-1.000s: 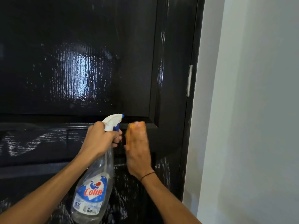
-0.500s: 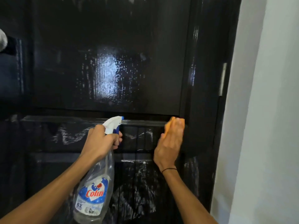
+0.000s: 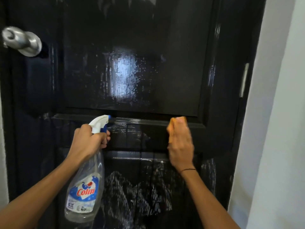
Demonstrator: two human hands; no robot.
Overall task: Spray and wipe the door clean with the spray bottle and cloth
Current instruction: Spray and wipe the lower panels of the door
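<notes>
A glossy black panelled door (image 3: 132,63) fills the view, wet with streaks and droplets. My left hand (image 3: 87,141) grips the neck of a clear spray bottle (image 3: 84,194) with a white and blue trigger head, nozzle aimed at the door's middle rail. My right hand (image 3: 180,142) presses an orange cloth (image 3: 173,126) flat against the middle rail, just under the ledge of the upper panel; most of the cloth is hidden behind the hand.
A silver round door knob (image 3: 21,41) sticks out at the upper left. A metal hinge (image 3: 244,80) sits on the door's right edge. A pale grey wall (image 3: 280,113) runs along the right side.
The view has shifted left, bringing the knob into sight. My right hand with the cloth has slid right along the middle rail, away from the bottle. The left hand keeps its hold.
</notes>
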